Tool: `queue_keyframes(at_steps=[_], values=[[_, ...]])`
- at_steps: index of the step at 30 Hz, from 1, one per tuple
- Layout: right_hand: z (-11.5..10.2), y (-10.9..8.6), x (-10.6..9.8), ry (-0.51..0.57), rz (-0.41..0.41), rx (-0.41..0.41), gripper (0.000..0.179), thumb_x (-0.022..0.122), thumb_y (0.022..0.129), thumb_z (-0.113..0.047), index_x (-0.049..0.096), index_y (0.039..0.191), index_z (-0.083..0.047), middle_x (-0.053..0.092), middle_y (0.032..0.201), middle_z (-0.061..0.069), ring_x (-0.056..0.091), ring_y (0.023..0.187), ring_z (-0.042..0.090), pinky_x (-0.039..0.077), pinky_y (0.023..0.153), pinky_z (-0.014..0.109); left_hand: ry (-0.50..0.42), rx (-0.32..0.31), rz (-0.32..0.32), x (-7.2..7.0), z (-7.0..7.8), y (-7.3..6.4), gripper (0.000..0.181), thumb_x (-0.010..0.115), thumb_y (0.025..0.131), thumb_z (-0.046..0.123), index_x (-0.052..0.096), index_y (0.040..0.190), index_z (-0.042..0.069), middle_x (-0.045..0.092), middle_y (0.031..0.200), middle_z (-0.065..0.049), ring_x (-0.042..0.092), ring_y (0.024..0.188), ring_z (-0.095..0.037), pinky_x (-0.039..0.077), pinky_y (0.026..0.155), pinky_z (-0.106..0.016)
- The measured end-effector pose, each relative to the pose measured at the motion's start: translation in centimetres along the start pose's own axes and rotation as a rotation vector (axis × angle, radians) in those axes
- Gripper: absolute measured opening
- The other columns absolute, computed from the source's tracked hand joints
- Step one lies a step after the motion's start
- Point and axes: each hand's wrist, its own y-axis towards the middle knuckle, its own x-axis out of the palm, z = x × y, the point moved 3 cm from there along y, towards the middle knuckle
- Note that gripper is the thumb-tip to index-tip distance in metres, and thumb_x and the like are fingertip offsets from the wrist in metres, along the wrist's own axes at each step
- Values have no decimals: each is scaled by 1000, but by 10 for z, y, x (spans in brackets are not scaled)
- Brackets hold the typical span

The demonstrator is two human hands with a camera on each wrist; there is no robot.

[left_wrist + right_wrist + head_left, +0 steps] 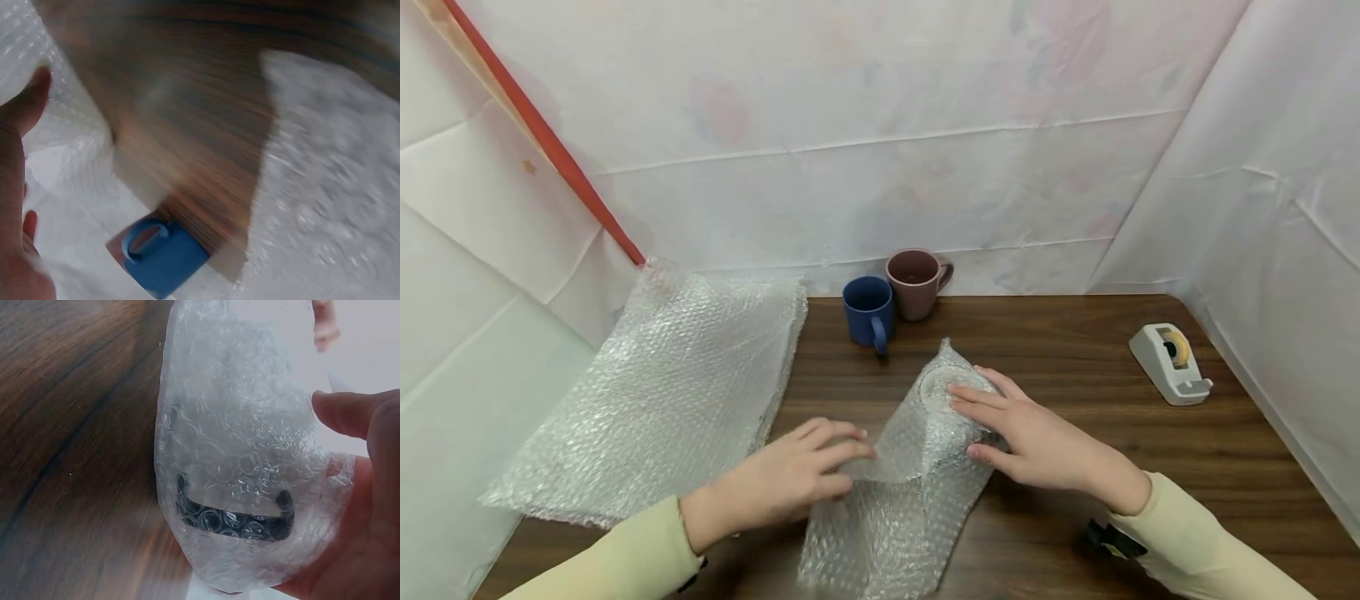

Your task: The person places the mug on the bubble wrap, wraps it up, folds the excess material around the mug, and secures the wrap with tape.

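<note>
A pale round thing that looks like a cup lies inside a strip of bubble wrap [955, 442]; its round end shows at the top. Through the wrap [244, 444] in the right wrist view, a dark curved band is visible. My right hand [1037, 433] holds this bundle, fingers over the round end and thumb on the near side. To the left, my left hand [797, 471], slightly blurred, has its fingers loosely bent beside the wrap's loose flap. Nothing shows in its grasp, and in the left wrist view the thumb [31, 100] stands apart from the fingers.
A stack of bubble wrap sheets [662, 400] covers the left of the wooden table [1045, 333]. At the back stand a blue mug [867, 312] and a mauve mug [913, 287]. A white tape dispenser [1168, 367] is at the right. White sheeting [880, 150] surrounds the table.
</note>
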Motion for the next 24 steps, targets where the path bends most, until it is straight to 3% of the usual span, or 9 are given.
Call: queue_keyframes(at_steps=[3,7,10,12,16,24], values=[[-1,5,2,-12,6,-14,56,64,98,-34,51,146,-8,39,156,2,17,148,36,37,109,51,-123,-143,133,-7,-12,0,22,76,84,29,57,79,19,63,126,-1,52,123,-25,39,107,-41],[-3,3,4,-22,23,-7,54,63,99,-35,53,144,-8,39,157,2,18,148,37,41,105,52,-229,-236,229,-12,-27,9,20,71,82,10,53,80,19,65,119,1,54,116,-22,38,105,-35],[-4,0,4,-32,42,13,53,66,97,-32,54,143,-8,40,156,1,19,147,37,42,104,53,-263,-274,241,-15,-37,26,18,70,81,7,57,83,19,66,115,4,54,111,-18,40,100,-32],[-3,-4,3,-39,53,28,54,68,96,-30,54,143,-8,41,156,2,20,147,37,43,103,52,-270,-299,247,-15,-44,40,16,77,86,16,60,84,18,66,112,7,55,107,-14,42,95,-31],[-4,-3,2,-53,43,47,52,70,94,-25,57,141,-7,42,155,2,20,148,36,45,102,48,-286,-378,272,-13,-57,63,23,83,82,29,67,92,16,67,106,8,55,98,-11,45,86,-30],[-3,-1,5,-85,9,54,48,72,89,-12,60,135,-4,51,145,12,20,147,36,43,105,48,-377,-620,301,16,-69,85,24,78,86,35,61,95,20,58,92,11,47,77,-8,42,65,-25]])
